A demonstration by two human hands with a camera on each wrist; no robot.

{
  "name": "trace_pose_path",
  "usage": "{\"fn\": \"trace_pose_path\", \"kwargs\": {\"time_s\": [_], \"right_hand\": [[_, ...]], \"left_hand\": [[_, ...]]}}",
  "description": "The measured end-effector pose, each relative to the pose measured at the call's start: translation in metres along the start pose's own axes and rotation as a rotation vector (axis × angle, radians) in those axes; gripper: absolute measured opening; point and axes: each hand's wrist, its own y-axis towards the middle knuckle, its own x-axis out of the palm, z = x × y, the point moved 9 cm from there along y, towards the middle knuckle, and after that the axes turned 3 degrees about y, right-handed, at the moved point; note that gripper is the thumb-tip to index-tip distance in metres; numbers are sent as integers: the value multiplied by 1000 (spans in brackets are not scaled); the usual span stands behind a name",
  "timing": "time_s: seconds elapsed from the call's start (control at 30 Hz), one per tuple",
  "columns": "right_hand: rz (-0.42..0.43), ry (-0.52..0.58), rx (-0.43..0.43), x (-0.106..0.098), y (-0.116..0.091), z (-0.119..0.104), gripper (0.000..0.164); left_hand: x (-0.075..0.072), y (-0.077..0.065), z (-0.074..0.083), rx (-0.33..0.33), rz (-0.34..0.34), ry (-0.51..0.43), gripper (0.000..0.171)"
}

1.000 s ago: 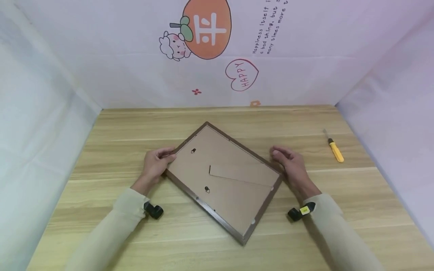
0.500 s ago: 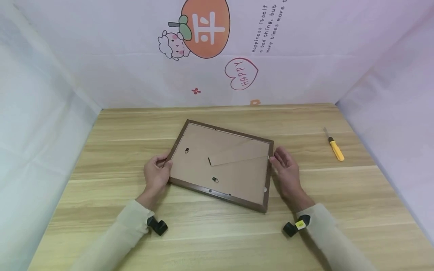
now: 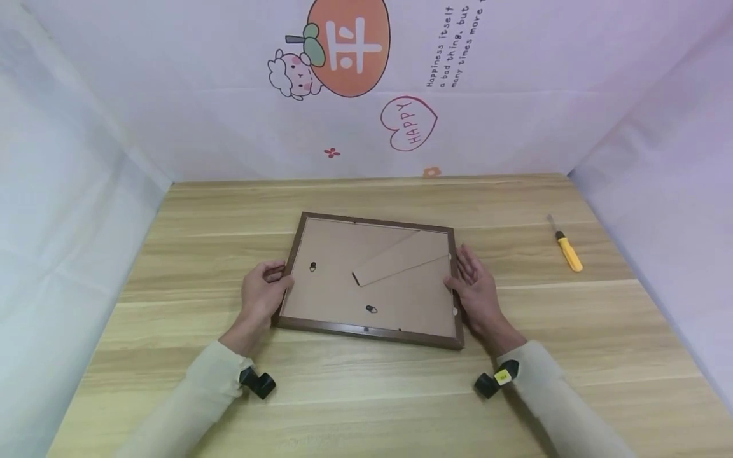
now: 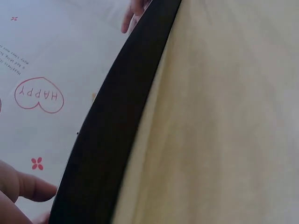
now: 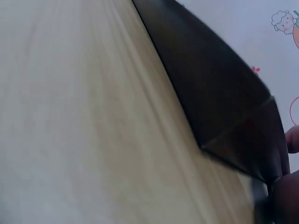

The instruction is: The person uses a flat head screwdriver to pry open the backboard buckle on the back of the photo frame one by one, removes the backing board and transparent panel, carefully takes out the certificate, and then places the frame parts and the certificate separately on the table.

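Observation:
A picture frame with a brown rim lies face down, its tan back board up, showing a stand flap and two hanging hooks. My left hand grips the left rim, thumb on top and fingers at the outer side. At the opposite rim my right hand holds on, its thumb lapping over the edge and its fingers along the outside. Both wrist views show the frame's dark side close up, just above the wood. The fingertips under the rim are hidden.
A screwdriver with a yellow handle lies on the wooden table at the right. White cloth walls stand along the back and both sides. A small black camera sits on each wrist.
The picture frame has turned from a slanted pose to nearly level with the table's edge. My right hand has come from outside the right corner onto the right rim.

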Motion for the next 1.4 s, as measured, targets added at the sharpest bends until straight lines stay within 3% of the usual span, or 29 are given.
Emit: {"fn": "trace_pose_path", "kwargs": {"time_s": [0.2, 0.4, 0.73, 0.9, 1.0, 1.17, 1.23, 1.4], "right_hand": [[-83, 43, -12, 3, 2, 0, 89], [-120, -4, -18, 0, 3, 0, 88], [-174, -9, -21, -1, 4, -1, 85], [-177, -76, -25, -2, 5, 0, 78], [-175, -263, -60, 0, 5, -6, 71], [-228, -766, -305, 30, -4, -39, 68], [-314, -889, -392, 54, -12, -49, 65], [-593, -1049, -544, 121, -35, -55, 57]], "left_hand": [[2, 4, 1, -7, -52, -16, 51], [3, 5, 2, 13, -79, -11, 51], [1, 5, 1, 4, -74, -18, 52], [1, 5, 1, 24, -66, -1, 53], [2, 4, 1, 38, -62, 10, 52], [4, 5, -1, 59, -63, 38, 51], [4, 5, -2, 67, -66, 46, 51], [4, 6, -3, 75, -75, 53, 50]]}}
